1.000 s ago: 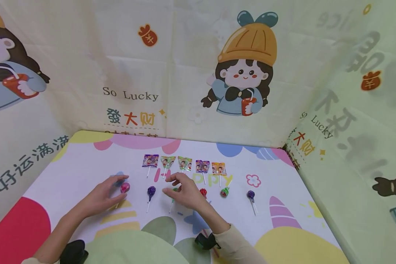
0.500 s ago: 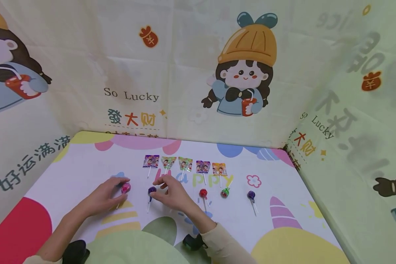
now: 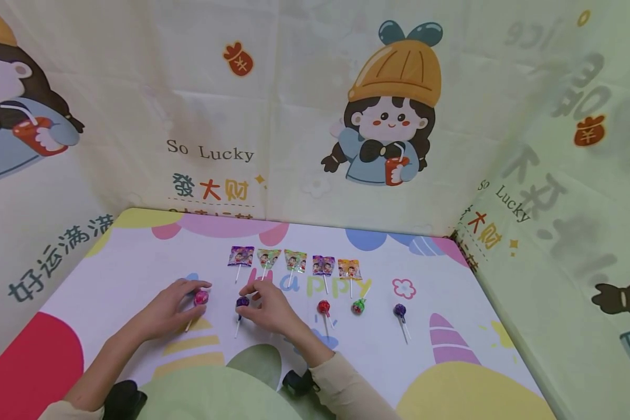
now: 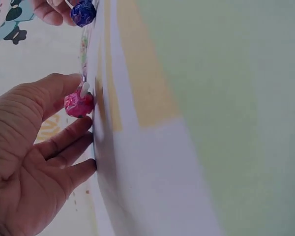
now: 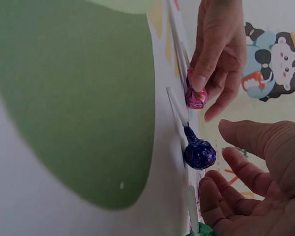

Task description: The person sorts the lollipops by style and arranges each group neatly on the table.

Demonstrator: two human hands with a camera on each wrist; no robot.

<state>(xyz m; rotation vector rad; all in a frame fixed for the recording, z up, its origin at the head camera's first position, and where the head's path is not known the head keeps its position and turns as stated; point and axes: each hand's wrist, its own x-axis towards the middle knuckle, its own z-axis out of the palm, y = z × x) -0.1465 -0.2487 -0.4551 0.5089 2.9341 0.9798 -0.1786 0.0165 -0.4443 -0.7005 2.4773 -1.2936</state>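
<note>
The left hand (image 3: 168,309) curves about the pink lollipop (image 3: 201,297) on the table (image 3: 362,353); I cannot tell whether its grip is closed. The right hand (image 3: 268,306) has its grip released, fingers parted around a purple lollipop (image 3: 242,302) half covered by the thumb. The right wrist view cuts off a green lollipop (image 5: 202,229).

Over behind the colourful table (image 3: 370,338) hangs a pale cloth (image 3: 294,105), printed with a cartoon girl (image 3: 385,140) in an orange hat (image 3: 396,70).
</note>
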